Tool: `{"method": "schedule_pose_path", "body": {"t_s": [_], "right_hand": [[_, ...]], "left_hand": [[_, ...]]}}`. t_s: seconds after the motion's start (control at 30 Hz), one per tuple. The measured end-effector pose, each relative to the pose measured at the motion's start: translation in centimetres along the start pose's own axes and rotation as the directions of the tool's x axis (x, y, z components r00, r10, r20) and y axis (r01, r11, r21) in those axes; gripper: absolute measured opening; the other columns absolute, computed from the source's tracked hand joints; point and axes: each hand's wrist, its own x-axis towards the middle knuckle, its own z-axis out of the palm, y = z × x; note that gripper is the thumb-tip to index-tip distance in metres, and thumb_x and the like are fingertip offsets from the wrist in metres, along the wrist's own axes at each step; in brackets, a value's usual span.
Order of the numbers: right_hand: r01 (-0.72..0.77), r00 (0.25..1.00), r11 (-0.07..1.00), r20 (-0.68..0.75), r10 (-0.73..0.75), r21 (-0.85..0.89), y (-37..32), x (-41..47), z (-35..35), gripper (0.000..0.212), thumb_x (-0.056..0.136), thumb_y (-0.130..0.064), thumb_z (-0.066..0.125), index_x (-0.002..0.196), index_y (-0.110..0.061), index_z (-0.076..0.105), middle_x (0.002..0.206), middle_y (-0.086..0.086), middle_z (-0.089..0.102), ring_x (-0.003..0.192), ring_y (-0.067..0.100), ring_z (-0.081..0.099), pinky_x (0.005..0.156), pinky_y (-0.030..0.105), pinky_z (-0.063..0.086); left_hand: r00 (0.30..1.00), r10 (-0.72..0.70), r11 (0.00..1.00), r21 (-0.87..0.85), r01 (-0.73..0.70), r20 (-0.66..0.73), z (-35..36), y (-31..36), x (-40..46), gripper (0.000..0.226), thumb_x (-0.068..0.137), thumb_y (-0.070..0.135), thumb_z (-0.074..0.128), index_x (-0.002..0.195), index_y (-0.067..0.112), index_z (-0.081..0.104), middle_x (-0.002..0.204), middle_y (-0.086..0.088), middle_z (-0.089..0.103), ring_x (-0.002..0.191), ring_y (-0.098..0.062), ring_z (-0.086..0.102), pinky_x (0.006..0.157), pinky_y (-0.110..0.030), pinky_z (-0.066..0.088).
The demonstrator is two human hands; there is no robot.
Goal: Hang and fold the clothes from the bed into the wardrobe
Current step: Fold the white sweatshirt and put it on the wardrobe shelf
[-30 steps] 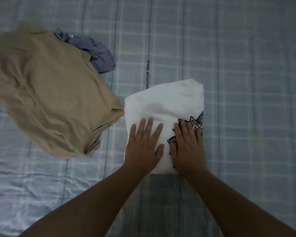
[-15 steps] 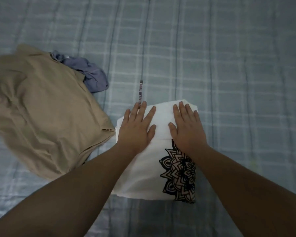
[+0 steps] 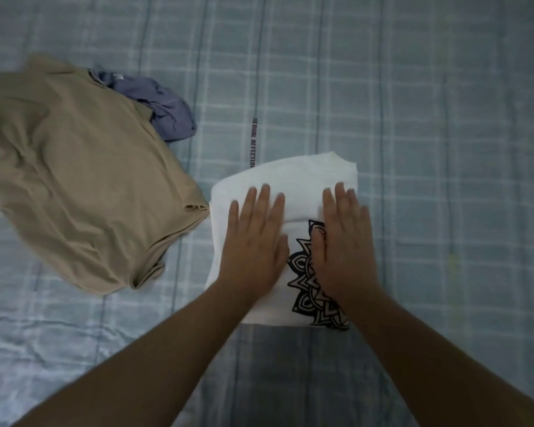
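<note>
A folded white T-shirt (image 3: 293,180) with a black mandala print lies on the bed in the middle of the view. My left hand (image 3: 255,241) rests flat on its left half, fingers spread. My right hand (image 3: 344,238) lies flat on its right half, partly covering the print. Both palms press down on the cloth and neither grips it. A tan garment (image 3: 74,174) lies crumpled to the left, almost touching the white shirt. A small blue-grey garment (image 3: 170,115) sticks out from behind the tan one.
The bed (image 3: 444,149) is covered by a light blue checked sheet with a line of dark printed text (image 3: 253,143) just beyond the white shirt. Bare sheet stretches to the right and far side.
Both hands slid from the near edge of the white shirt to its far edge, then back toward me to its middle. The shirt stays folded in place.
</note>
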Motion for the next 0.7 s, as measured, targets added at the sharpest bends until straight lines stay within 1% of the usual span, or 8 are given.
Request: {"method": "schedule_pose_path", "body": {"t_s": [0.17,0.27,0.43,0.53,0.57,0.6,0.67,0.7], "right_hand": [[0.048,0.991,0.993,0.130,-0.035,-0.103,0.1,-7.8,2.8,0.063,0.098,-0.032,0.034,0.155,-0.012,0.019,0.163,0.011,0.014,0.151,0.028,0.010,0.119,0.053,0.020],[0.043,0.985,0.990,0.170,-0.019,-0.138,0.6,-9.1,3.7,0.063,0.097,-0.033,0.035,0.155,-0.012,0.024,0.162,0.011,0.018,0.151,0.028,0.011,0.120,0.052,0.018],[0.025,0.977,0.982,0.211,0.016,-0.189,-0.1,-8.6,3.1,0.063,0.097,-0.035,0.029,0.155,-0.013,0.021,0.162,0.012,0.018,0.151,0.029,0.011,0.120,0.052,0.017],[0.017,0.978,0.977,0.208,0.028,-0.212,-1.6,-8.1,1.3,0.065,0.095,-0.035,0.030,0.155,-0.013,0.021,0.163,0.012,0.017,0.151,0.030,0.012,0.119,0.055,0.018],[0.029,0.981,0.980,0.195,0.010,-0.197,-2.5,-7.7,0.7,0.066,0.094,-0.035,0.033,0.155,-0.013,0.021,0.163,0.011,0.017,0.151,0.030,0.012,0.119,0.055,0.018],[0.052,0.982,0.982,0.187,-0.018,-0.179,-3.6,-7.3,0.2,0.068,0.093,-0.034,0.035,0.156,-0.013,0.020,0.163,0.011,0.015,0.151,0.029,0.011,0.119,0.055,0.017],[0.114,0.981,0.982,0.176,-0.087,-0.149,-6.0,-6.3,-0.1,0.069,0.095,-0.034,0.037,0.156,-0.012,0.017,0.164,0.010,0.013,0.151,0.028,0.008,0.121,0.052,0.015],[0.138,0.979,0.980,0.171,-0.113,-0.140,-7.0,-5.7,0.1,0.068,0.095,-0.034,0.038,0.156,-0.011,0.016,0.164,0.010,0.013,0.152,0.028,0.007,0.121,0.052,0.014]], "left_hand": [[0.979,-0.070,0.995,0.078,0.056,0.192,2.7,1.9,-6.8,0.061,0.099,0.043,0.030,0.157,0.027,0.015,0.164,-0.010,0.010,0.152,-0.029,0.001,0.119,-0.056,0.010],[0.969,-0.073,0.992,0.122,0.045,0.235,3.6,1.8,-8.0,0.062,0.099,0.048,0.029,0.156,0.030,0.015,0.164,-0.009,0.013,0.152,-0.029,0.003,0.120,-0.056,0.008],[0.980,-0.088,0.995,0.056,0.079,0.178,2.4,1.8,-7.5,0.061,0.099,0.043,0.029,0.156,0.026,0.017,0.164,-0.010,0.014,0.151,-0.029,0.005,0.121,-0.052,0.008],[0.966,-0.253,0.964,-0.064,0.256,0.053,0.9,-0.2,-8.5,0.059,0.097,0.034,0.033,0.154,0.018,0.027,0.160,-0.014,0.023,0.150,-0.032,0.014,0.121,-0.051,0.012],[0.930,-0.369,0.918,-0.153,0.365,0.001,0.7,-1.1,-8.9,0.059,0.096,0.033,0.036,0.152,0.013,0.031,0.158,-0.015,0.027,0.148,-0.034,0.019,0.121,-0.047,0.013],[0.861,-0.509,0.823,-0.300,0.483,-0.012,0.3,-2.0,-9.1,0.058,0.095,0.031,0.039,0.149,0.009,0.036,0.156,-0.017,0.033,0.146,-0.034,0.025,0.120,-0.042,0.016],[0.660,-0.736,0.468,-0.591,0.657,0.150,-0.7,-3.4,-8.7,0.053,0.096,0.026,0.049,0.145,0.006,0.041,0.148,-0.014,0.044,0.138,-0.028,0.040,0.114,-0.032,0.028],[0.578,-0.779,0.328,-0.627,0.706,0.243,-1.2,-4.0,-8.1,0.050,0.095,0.023,0.054,0.141,0.007,0.044,0.142,-0.011,0.050,0.132,-0.025,0.046,0.107,-0.026,0.033]]}}
